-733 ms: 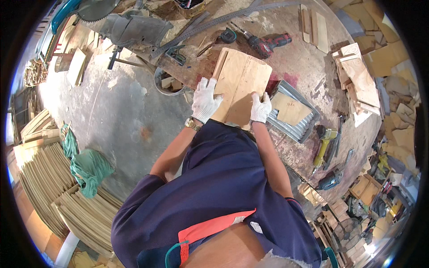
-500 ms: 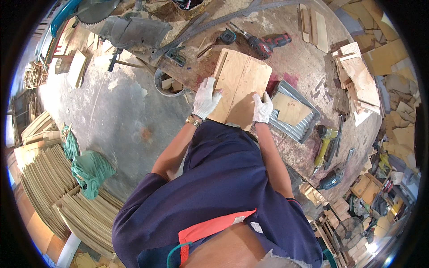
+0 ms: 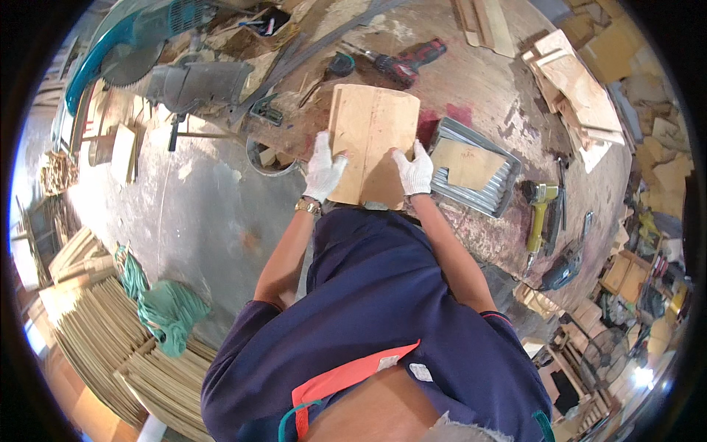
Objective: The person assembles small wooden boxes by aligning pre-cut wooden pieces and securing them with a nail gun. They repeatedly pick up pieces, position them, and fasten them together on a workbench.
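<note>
Between my two hands is a light-brown wooden board (image 3: 374, 136), with a seam running along its length and a curved far end. My left hand (image 3: 324, 168), in a white knit glove, grips its left edge with the thumb on top. My right hand (image 3: 413, 169), gloved the same way, clasps the right edge, its thumb also lying on the face. Fingers beneath the board are hidden. Just right of it, a grey ribbed metal tray (image 3: 492, 200) carries a thin wooden piece (image 3: 464, 163).
A red-and-black drill (image 3: 405, 68) and a tape measure (image 3: 340, 65) lie beyond the board. A circular saw blade (image 3: 132, 62) stands far left. Wood pieces (image 3: 578, 92) are stacked at right, near a yellow-green air tool (image 3: 540, 214). A bucket (image 3: 272, 158) of offcuts sits left.
The board has turned slightly counterclockwise in the picture and now stands straighter. Both hands keep hold of it. The whole view has shifted, with the bench tools now farther left.
</note>
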Action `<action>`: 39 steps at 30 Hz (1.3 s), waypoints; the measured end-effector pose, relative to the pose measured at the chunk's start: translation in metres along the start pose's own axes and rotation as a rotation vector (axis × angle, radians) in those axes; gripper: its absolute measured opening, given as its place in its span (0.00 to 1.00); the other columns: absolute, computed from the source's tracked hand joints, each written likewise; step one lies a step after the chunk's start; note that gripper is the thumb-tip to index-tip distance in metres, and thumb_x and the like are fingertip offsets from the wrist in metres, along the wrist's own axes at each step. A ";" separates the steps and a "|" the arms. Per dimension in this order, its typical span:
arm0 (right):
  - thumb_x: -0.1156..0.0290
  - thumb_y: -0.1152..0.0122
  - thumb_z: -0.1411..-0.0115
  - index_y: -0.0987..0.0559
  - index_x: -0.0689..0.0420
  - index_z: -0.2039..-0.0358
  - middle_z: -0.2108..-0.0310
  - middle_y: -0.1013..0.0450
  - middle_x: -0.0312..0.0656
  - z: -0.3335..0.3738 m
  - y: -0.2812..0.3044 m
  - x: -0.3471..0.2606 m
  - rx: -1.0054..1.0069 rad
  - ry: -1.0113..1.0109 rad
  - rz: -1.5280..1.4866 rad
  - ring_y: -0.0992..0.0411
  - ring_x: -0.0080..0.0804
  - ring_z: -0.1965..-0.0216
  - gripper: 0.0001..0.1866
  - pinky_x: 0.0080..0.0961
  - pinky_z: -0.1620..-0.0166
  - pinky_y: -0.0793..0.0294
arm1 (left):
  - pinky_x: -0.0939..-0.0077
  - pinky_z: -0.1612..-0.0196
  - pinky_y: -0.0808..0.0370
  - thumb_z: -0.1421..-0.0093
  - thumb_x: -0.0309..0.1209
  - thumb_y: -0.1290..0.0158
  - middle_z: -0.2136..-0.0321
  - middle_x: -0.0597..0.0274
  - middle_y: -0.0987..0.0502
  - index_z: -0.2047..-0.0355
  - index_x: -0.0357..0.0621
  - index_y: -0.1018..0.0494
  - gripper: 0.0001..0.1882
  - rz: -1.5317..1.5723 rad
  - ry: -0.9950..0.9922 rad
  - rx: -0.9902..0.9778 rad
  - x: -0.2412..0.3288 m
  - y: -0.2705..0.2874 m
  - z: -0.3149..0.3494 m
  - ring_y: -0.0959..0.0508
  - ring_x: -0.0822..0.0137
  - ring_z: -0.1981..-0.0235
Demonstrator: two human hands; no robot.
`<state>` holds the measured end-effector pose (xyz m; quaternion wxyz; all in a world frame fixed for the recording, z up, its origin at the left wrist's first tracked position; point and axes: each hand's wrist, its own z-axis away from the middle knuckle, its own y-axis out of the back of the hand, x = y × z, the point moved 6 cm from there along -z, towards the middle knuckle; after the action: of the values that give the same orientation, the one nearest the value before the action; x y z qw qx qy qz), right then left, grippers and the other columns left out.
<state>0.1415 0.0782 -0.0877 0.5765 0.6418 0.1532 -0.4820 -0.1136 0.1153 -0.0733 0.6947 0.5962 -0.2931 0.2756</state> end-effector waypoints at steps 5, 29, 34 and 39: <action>0.54 0.30 0.48 0.22 0.67 0.51 0.54 0.23 0.58 0.017 0.021 0.005 -0.004 0.144 0.152 0.25 0.51 0.50 0.32 0.39 0.45 0.28 | 0.57 0.40 0.34 0.42 0.48 0.38 0.42 0.38 0.30 0.38 0.34 0.39 0.40 0.065 0.213 0.029 0.013 0.011 -0.016 0.31 0.45 0.38; 0.49 0.46 0.32 0.32 0.60 0.50 0.58 0.29 0.48 -0.303 0.340 0.146 0.318 -0.512 -1.470 0.25 0.42 0.60 0.26 0.36 0.63 0.23 | 0.53 0.34 0.39 0.45 0.43 0.36 0.36 0.37 0.38 0.34 0.34 0.41 0.44 -0.275 -0.077 0.246 0.188 -0.074 -0.008 0.38 0.41 0.35; 0.51 0.44 0.33 0.34 0.58 0.49 0.58 0.29 0.51 -0.388 0.326 0.180 0.464 -0.512 -1.522 0.25 0.44 0.66 0.24 0.38 0.68 0.23 | 0.55 0.36 0.36 0.43 0.41 0.37 0.38 0.40 0.35 0.37 0.33 0.38 0.39 -0.149 -0.104 0.110 0.233 -0.105 0.010 0.35 0.43 0.37; 0.61 0.46 0.32 0.36 0.60 0.50 0.59 0.28 0.56 -0.353 0.316 0.176 0.610 -0.516 -1.593 0.23 0.44 0.68 0.19 0.35 0.75 0.24 | 0.57 0.36 0.36 0.42 0.37 0.37 0.40 0.41 0.33 0.39 0.33 0.37 0.36 0.021 -0.137 0.051 0.236 -0.102 0.011 0.35 0.43 0.37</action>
<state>0.6212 0.2373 -0.0856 -0.1091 0.3419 0.2844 -0.8890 0.1198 0.0979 0.0341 0.6546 0.6282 -0.3390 0.2489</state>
